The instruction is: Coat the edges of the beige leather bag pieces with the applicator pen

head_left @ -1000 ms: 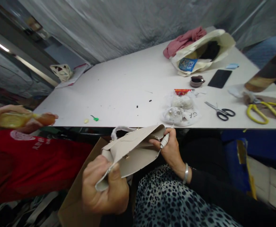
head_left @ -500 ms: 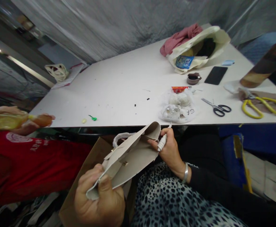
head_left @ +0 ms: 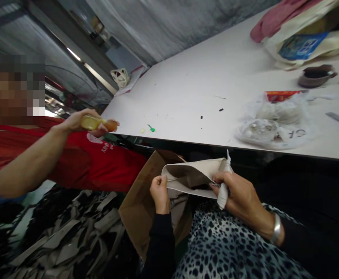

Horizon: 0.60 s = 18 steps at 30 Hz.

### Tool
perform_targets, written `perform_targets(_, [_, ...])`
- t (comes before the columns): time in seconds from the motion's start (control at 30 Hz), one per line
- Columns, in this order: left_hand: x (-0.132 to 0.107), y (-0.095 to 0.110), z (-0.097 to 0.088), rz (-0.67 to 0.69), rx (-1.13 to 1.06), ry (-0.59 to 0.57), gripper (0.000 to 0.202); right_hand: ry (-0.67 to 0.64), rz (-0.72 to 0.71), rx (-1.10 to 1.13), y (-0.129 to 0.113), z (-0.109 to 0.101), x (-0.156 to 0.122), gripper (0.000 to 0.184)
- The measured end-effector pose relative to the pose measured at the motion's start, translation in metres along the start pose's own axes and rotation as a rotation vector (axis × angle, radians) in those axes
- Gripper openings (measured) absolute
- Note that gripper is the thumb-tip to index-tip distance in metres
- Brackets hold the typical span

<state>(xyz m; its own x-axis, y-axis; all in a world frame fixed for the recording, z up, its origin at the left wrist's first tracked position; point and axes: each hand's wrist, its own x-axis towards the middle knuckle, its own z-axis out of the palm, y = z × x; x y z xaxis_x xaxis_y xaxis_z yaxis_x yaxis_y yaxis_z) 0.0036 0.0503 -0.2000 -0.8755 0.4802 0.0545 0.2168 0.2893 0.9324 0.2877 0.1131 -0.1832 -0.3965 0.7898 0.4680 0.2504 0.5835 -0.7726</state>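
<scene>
I hold a beige handbag (head_left: 192, 176) over my lap, below the table edge, its open mouth turned toward me. My left hand (head_left: 159, 193) grips the bag's left edge. My right hand (head_left: 240, 197) grips the right edge together with a small white cloth or tube (head_left: 223, 193) that sticks out between my fingers. A brown cardboard box (head_left: 142, 205) stands open just under and left of the bag.
A person in a red shirt (head_left: 100, 162) sits at my left, a hand (head_left: 81, 121) holding a small yellow bottle (head_left: 95, 123). The white table (head_left: 192, 93) carries plastic bags of small parts (head_left: 271, 126), a brown cup (head_left: 314, 76), a cream tote (head_left: 305, 42) and a pink cloth. Cut pieces litter the floor (head_left: 71, 236).
The view swung left and down. I turned the bag so its opening faces me; my left hand moved from the lower corner up to the left edge. The neighbour's hand with the bottle rose.
</scene>
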Motion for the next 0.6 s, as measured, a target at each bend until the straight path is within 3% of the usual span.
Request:
perform_targets(0.1, [0.008,-0.008,0.007,-0.049,-0.015,0.006,0.054,0.003,0.007,0.034,0.002,0.004,0.003,0.005])
perform_targets(0.2, [0.004,0.0,0.01,-0.061,-0.04,0.017,0.051,0.061,0.142,0.129,0.002,-0.001,0.012,0.01])
perform_targets(0.3, [-0.011,0.028,-0.001,-0.016,-0.048,0.004,0.042,0.19,0.318,0.231,0.002,-0.02,0.029,0.019])
perform_targets(0.4, [-0.029,0.068,-0.025,0.133,0.069,-0.072,0.035,0.254,0.443,0.289,0.009,-0.039,0.046,0.03])
perform_targets(0.5, [-0.036,0.103,-0.051,0.246,0.266,-0.303,0.031,0.208,0.514,0.336,0.021,-0.045,0.056,0.038])
perform_targets(0.6, [-0.023,0.123,-0.064,0.366,0.338,-0.587,0.036,0.163,0.543,0.415,0.029,-0.037,0.055,0.042])
